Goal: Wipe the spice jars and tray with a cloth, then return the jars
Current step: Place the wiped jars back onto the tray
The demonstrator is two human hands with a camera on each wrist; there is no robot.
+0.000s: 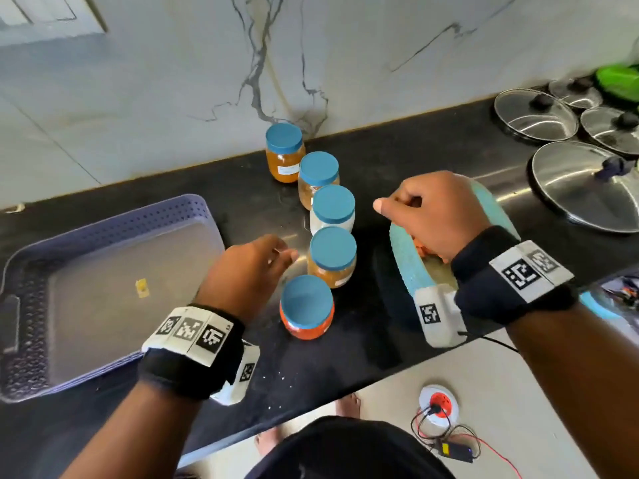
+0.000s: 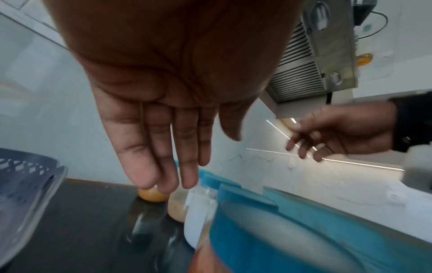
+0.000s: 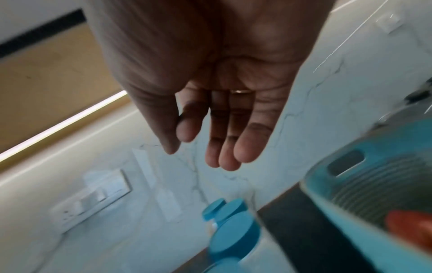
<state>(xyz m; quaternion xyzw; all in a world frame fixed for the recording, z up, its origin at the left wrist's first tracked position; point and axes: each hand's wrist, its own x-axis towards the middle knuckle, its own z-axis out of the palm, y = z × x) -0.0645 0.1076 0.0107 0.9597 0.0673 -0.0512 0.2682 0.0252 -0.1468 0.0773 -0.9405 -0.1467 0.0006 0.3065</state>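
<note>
Several spice jars with blue lids stand in a line on the black counter, from the far amber jar [image 1: 285, 153] to the near red jar [image 1: 306, 305]. The purple perforated tray [image 1: 31, 305] lies at the left with no jars in it and a small yellow sticker on its floor. My left hand [image 1: 276, 257] hovers with straight fingers just left of the fourth jar [image 1: 332, 255] and holds nothing; its fingers [image 2: 168, 166] point down at the jars. My right hand [image 1: 415, 209] hangs relaxed and empty over a light-blue basket [image 1: 408, 271] that holds something orange [image 1: 427, 250].
Steel pot lids [image 1: 584, 184] [image 1: 536, 115] lie at the back right of the counter. The marble wall rises close behind the jars. The counter's front edge runs near my wrists, with a floor socket and cables [image 1: 439, 402] below.
</note>
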